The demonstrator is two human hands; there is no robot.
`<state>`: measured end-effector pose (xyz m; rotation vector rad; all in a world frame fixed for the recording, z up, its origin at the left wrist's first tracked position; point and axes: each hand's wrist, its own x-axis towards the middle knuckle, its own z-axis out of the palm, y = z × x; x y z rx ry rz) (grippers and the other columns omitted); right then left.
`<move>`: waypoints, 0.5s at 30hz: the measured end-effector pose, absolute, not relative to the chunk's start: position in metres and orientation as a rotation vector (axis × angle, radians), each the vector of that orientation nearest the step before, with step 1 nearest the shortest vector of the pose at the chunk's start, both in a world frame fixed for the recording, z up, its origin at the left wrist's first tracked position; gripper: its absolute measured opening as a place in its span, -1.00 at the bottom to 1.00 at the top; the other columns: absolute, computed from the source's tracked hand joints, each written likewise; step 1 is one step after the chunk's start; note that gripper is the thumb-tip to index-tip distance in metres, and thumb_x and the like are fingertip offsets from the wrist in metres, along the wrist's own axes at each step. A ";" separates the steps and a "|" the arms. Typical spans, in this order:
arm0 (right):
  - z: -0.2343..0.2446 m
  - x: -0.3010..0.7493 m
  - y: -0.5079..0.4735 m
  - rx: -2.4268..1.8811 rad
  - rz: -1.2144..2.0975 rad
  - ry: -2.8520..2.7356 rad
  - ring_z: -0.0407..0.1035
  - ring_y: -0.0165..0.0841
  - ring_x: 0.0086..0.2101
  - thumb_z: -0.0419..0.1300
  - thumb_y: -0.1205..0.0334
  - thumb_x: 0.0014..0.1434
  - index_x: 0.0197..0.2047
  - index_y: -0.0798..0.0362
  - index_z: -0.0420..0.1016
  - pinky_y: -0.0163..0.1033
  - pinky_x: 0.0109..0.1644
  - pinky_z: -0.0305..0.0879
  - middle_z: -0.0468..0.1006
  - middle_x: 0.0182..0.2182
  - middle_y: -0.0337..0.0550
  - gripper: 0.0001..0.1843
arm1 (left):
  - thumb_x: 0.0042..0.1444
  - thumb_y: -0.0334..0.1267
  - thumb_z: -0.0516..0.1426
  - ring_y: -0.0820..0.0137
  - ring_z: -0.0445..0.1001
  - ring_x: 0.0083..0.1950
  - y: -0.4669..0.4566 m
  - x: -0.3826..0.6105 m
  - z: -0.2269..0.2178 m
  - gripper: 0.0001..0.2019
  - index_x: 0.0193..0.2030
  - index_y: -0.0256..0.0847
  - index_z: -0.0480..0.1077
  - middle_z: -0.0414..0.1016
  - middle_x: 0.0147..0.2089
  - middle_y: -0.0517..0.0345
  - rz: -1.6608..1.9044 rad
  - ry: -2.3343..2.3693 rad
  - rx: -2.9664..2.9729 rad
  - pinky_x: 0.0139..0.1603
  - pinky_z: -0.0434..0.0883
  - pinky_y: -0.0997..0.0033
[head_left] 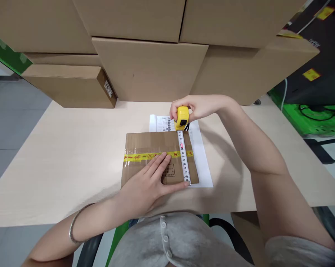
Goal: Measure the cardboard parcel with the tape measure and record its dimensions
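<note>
A small brown cardboard box (145, 142) with a strip of yellow printed tape lies flat on the table. My left hand (150, 181) rests on top of it, fingers stretched out, the thumb against the near end of a white measuring blade. That blade runs across the box near its right side. At the far edge of the box, my right hand (188, 107) grips the yellow case of the tape measure (181, 118). Partly beneath the box is a printed white sheet of paper (202, 163).
Large cardboard boxes (150, 70) are stacked along the back of the pale table (81, 148). A flatter box (69, 87) with a label stands at the back left. Black equipment (317, 55) and cables are beyond the table at right.
</note>
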<state>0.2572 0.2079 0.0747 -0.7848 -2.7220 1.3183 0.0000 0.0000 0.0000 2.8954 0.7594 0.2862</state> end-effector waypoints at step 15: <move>0.070 0.288 0.065 -0.748 1.394 -2.710 0.53 -0.29 -0.08 0.27 0.48 0.08 0.00 -0.04 0.57 -0.22 -0.04 0.42 0.60 -0.04 -0.13 -0.59 | 0.36 -0.35 0.12 0.15 0.23 0.51 -0.005 -0.020 0.011 -0.38 0.50 0.06 0.13 0.27 0.43 -0.07 0.935 0.552 2.616 0.46 0.37 -0.01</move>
